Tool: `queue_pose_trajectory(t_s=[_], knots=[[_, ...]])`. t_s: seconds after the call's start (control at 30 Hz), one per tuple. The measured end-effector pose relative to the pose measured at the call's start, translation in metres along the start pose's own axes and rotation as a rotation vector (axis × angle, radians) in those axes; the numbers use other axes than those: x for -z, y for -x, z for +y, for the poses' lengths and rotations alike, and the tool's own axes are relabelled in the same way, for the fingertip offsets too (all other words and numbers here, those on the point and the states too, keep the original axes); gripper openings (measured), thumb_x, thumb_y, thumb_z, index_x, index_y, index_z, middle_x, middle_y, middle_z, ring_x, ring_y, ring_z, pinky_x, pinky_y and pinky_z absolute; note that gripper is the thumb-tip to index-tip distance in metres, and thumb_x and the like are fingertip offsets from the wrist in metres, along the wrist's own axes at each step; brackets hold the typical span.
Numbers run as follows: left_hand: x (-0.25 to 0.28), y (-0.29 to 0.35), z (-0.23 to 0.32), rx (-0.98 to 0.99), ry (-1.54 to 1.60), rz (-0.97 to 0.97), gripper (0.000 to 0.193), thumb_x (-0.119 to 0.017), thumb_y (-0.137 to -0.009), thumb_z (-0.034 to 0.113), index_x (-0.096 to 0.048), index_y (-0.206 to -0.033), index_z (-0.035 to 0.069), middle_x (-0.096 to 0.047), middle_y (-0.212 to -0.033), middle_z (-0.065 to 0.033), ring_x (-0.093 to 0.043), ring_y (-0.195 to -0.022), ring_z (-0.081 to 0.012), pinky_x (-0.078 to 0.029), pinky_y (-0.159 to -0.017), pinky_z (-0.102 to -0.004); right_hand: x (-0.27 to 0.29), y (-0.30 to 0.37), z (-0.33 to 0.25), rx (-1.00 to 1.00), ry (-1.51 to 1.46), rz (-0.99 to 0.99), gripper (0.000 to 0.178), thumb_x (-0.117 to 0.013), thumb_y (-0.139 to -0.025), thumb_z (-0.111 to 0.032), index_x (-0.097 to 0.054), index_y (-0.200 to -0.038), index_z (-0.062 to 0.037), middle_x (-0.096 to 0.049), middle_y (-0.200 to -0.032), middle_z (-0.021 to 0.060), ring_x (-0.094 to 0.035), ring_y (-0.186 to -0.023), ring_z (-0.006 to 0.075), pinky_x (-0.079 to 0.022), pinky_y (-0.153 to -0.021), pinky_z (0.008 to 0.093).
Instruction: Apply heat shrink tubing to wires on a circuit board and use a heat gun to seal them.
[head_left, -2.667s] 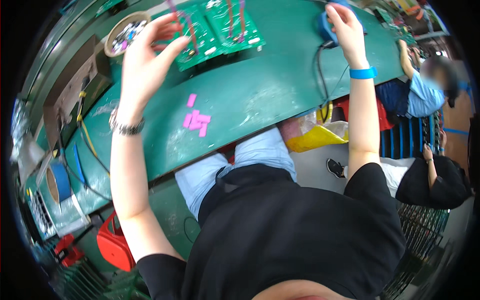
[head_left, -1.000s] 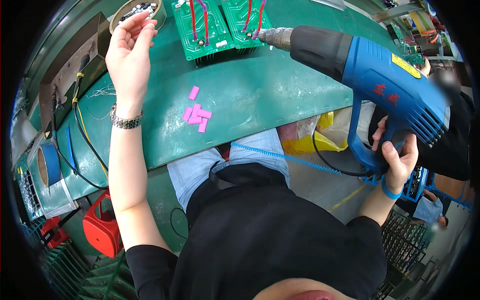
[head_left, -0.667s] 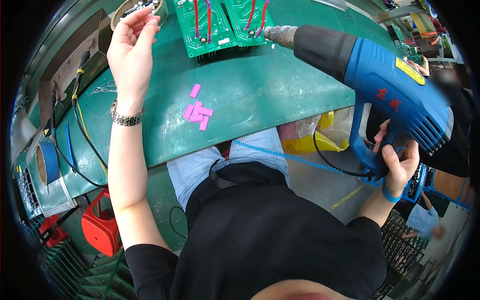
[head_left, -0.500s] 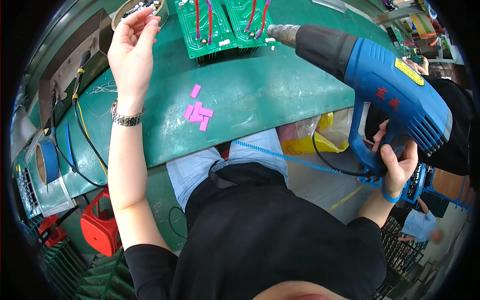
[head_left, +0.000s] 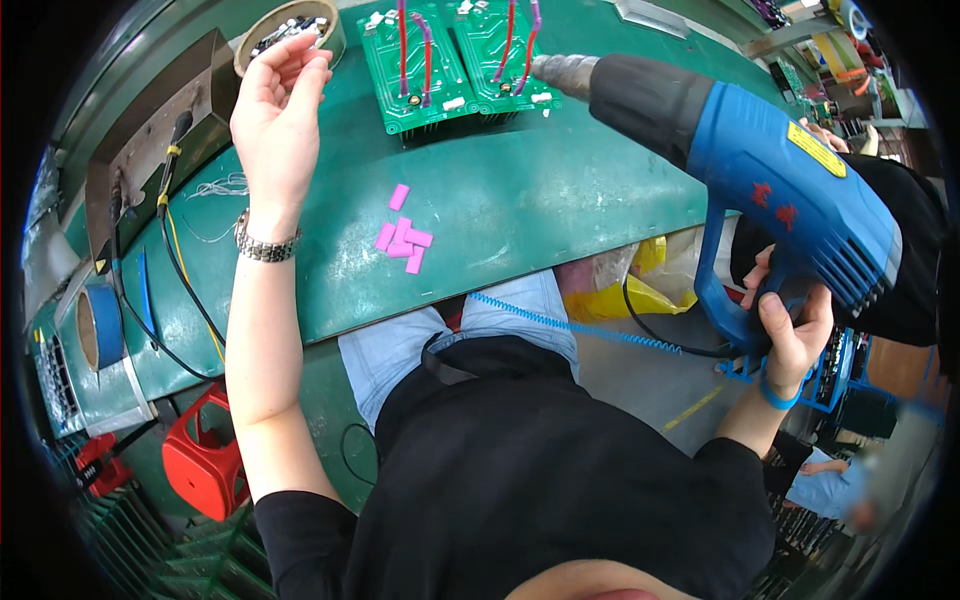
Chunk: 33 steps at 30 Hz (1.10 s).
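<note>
My right hand [head_left: 792, 335] is wrapped around the handle of a blue and black heat gun [head_left: 770, 165]. Its metal nozzle points left, toward the red wires with purple sleeves [head_left: 526, 55] that stand up from two green circuit boards [head_left: 490, 75] lying side by side on the bench. Over the bench's left part my left hand [head_left: 280, 125] is raised, its fingers loosely bent and apart, nothing visible in them. It is nearest to a round tub [head_left: 340, 38] of small black and white parts. Several pink tube pieces [head_left: 402, 238] lie on the bench between my arms.
A green bench [head_left: 500, 200] spans the front. On its left are a metal tray [head_left: 150, 130], corded tools [head_left: 170, 165] and a blue tape roll [head_left: 100, 325]. A red stool [head_left: 200, 460] stands lower left. A coiled blue cord [head_left: 570, 322] crosses my lap. Other people are at the right.
The bench and its items sit slightly lower and farther right in the picture. My left hand appears slightly lower too; my right hand keeps hold of the heat gun in nearly the same place.
</note>
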<state>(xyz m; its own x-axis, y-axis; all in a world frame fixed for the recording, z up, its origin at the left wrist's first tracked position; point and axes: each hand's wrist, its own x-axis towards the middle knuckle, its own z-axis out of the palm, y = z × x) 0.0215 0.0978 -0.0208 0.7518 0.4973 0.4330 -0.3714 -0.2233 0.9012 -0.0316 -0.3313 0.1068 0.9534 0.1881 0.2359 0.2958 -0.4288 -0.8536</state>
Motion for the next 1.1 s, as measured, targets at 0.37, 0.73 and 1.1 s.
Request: queue_pose_trajectory(t_s=[0.37, 0.73, 1.1], knots=[[0.005, 0.006, 0.001, 0.051, -0.059, 0.015, 0.027, -0.057, -0.095, 0.007, -0.055, -0.121, 0.002, -0.062, -0.108, -0.0053, -0.06, -0.096, -0.011, -0.048, -0.081, -0.0242, 0.018, -0.036, 0.03, -0.147, -0.229, 0.008, 0.046, -0.066, -0.084, -0.007, -0.048, -0.125, 0.0053, -0.064, -0.105, 0.0125, -0.062, -0.088, 0.0148, -0.051, -0.072, 0.0261], [0.013, 0.007, -0.006, 0.048, -0.04, 0.032, 0.028, -0.054, -0.097, 0.008, -0.054, -0.124, 0.002, -0.061, -0.108, -0.0048, -0.056, -0.091, -0.0086, -0.044, -0.077, -0.0221, -0.036, -0.245, 0.195, -0.27, -0.911, 0.333, 0.016, -0.06, -0.09, -0.016, -0.06, -0.086, -0.001, -0.065, -0.077, 0.0112, -0.064, -0.065, 0.0209, -0.055, -0.062, 0.0334], [0.0, 0.006, -0.005, 0.088, -0.052, 0.024, 0.03, -0.058, -0.095, 0.011, -0.055, -0.123, 0.003, -0.064, -0.112, -0.0067, -0.06, -0.096, -0.0112, -0.046, -0.082, -0.0238, -0.034, -0.227, 0.198, -0.143, 1.158, 0.559, 0.072, -0.05, -0.084, -0.06, -0.063, -0.104, 0.0084, -0.06, -0.097, 0.0301, -0.057, -0.101, 0.0449, -0.048, -0.086, 0.0478]])
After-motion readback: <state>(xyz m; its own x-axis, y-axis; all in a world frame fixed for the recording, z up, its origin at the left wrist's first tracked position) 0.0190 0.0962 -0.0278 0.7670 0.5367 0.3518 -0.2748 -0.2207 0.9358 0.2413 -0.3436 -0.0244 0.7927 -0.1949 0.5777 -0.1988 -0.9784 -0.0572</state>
